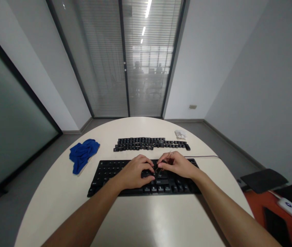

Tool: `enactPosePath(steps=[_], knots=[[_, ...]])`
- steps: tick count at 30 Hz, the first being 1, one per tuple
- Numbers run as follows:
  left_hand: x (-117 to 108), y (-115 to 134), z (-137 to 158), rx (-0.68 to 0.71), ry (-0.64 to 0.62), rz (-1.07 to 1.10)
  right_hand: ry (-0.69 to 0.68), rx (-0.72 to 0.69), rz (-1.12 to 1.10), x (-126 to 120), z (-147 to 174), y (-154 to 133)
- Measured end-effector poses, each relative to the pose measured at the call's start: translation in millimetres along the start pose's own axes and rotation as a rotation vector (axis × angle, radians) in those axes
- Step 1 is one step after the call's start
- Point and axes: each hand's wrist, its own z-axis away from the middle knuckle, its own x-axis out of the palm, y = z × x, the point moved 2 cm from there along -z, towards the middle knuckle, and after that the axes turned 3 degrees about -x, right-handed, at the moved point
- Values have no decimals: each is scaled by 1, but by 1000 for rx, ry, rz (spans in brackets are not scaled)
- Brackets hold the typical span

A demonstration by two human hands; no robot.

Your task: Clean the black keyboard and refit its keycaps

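A black keyboard lies across the table in front of me, with keycaps on part of it and bare key positions on its left part. My left hand rests over its middle, thumb and fingers apart, fingertips at the keys. My right hand is closed just right of it, pinching a small dark tool with thin wire ends that looks like a keycap puller. The wire end reaches down to the keys beside my left fingertips. Fingers partly hide the tool and the keys under it.
Loose black keycaps lie in rows behind the keyboard. A crumpled blue cloth is at the left and a crumpled whitish wrapper at the back right. The keyboard's cable runs off the right edge of the round table.
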Motion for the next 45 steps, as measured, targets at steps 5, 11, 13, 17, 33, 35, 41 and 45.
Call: enactPosePath(steps=[5, 11, 13, 17, 33, 35, 41, 45], knots=[[1, -2, 0, -19, -7, 22, 24, 16, -21, 1, 0, -1], [2, -1, -1, -13, -5, 8, 87, 2, -26, 6, -2, -2], [2, -1, -1, -19, -3, -9, 90, 22, -57, 8, -3, 1], [3, 0, -1, -50, 8, -43, 89, 62, -124, 11, -7, 6], [3, -2, -4, -106, 25, -106, 40, 45, -164, 11, -3, 9], [4, -1, -5, -116, 22, -138, 40, 32, -137, 10, -1, 7], [6, 1, -5, -110, 43, -140, 55, 2, -87, 10, 0, 5], [6, 2, -4, -112, 47, -138, 75, 26, -89, 10, -1, 6]])
